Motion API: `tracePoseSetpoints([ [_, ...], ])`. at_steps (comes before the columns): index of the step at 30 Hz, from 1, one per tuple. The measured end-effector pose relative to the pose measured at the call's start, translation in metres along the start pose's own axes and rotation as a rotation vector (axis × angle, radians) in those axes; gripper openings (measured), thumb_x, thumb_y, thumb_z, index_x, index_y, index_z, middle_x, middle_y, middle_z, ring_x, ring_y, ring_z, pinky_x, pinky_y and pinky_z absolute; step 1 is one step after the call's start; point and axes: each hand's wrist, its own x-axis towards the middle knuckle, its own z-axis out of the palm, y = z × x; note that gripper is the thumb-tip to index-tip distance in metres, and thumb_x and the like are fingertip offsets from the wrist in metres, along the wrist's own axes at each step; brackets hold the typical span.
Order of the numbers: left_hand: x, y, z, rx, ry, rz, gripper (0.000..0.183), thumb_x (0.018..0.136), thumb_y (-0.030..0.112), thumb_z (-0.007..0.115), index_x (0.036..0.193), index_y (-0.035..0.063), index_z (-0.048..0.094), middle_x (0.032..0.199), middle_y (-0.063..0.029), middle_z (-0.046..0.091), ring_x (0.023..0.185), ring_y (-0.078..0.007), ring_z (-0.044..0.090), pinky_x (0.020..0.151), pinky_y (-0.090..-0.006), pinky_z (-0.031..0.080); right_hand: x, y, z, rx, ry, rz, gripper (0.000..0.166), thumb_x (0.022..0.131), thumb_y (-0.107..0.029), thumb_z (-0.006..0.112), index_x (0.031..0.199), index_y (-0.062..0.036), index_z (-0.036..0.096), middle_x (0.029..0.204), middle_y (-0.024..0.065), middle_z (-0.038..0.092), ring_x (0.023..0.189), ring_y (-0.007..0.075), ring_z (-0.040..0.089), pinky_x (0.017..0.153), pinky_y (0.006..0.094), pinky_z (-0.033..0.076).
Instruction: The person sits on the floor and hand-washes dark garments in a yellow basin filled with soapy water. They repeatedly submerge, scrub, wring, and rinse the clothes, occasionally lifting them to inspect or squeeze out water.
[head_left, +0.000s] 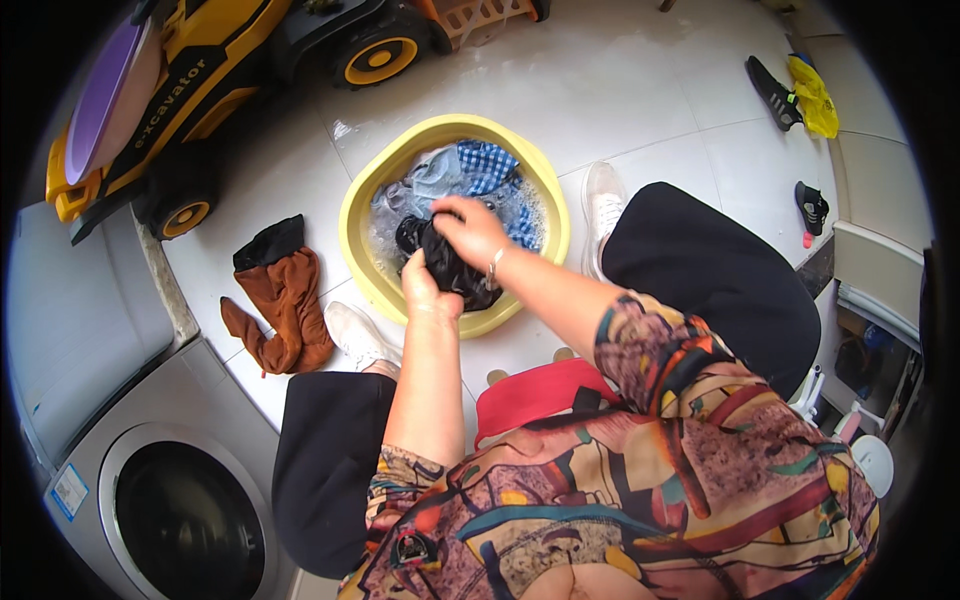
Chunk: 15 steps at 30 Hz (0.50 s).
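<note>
A yellow plastic basin with sudsy water stands on the tiled floor between my feet. Over its near half, my left hand grips a wet black cloth from the near left side. My right hand, with a bracelet at the wrist, lies on the upper part of the same cloth; its fingers are bent and partly hide one another. Beyond both hands, a blue-and-white checked cloth and a light blue cloth lie in the foamy water.
Brown-and-black clothing lies on the floor left of the basin. A front-loading washing machine is at the lower left, a yellow toy excavator at the upper left. Black shoes and a yellow plastic bag lie at the upper right.
</note>
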Motion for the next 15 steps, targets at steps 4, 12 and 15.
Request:
tracePoseSetpoints([
  [4,0.048,0.007,-0.067,-0.117,-0.618,0.050,0.046,0.091,0.049,0.046,0.105,0.0071,0.060,0.103,-0.0089,0.063,0.095,-0.0250,0.060,0.086,-0.0396,0.048,-0.087,-0.058,0.016,-0.144,-0.066,-0.341,0.016,0.071,-0.008,0.060,0.087,-0.0104,0.064,0.110,0.0170,0.056,0.104,0.0353,0.054,0.093,0.0381,0.044],
  [12,0.057,-0.016,-0.056,0.017,-0.211,0.125,0.044,0.095,0.040,0.046,0.119,0.0048,0.052,0.114,-0.0098,0.059,0.100,-0.0241,0.059,0.083,-0.0393,0.050,-0.032,-0.043,0.021,-0.311,0.019,-0.256,0.015,0.091,-0.025,0.051,0.091,-0.0119,0.058,0.088,0.0130,0.060,0.081,0.0357,0.060,0.070,0.0441,0.048],
  [15,0.029,-0.005,-0.016,0.065,0.030,0.136,0.045,0.091,0.030,0.057,0.118,-0.0048,0.052,0.108,-0.0167,0.062,0.092,-0.0293,0.066,0.075,-0.0424,0.055,0.006,-0.027,0.011,-0.316,0.151,-0.084,0.018,0.090,-0.027,0.052,0.093,-0.0109,0.059,0.090,0.0162,0.063,0.085,0.0376,0.061,0.074,0.0454,0.048],
])
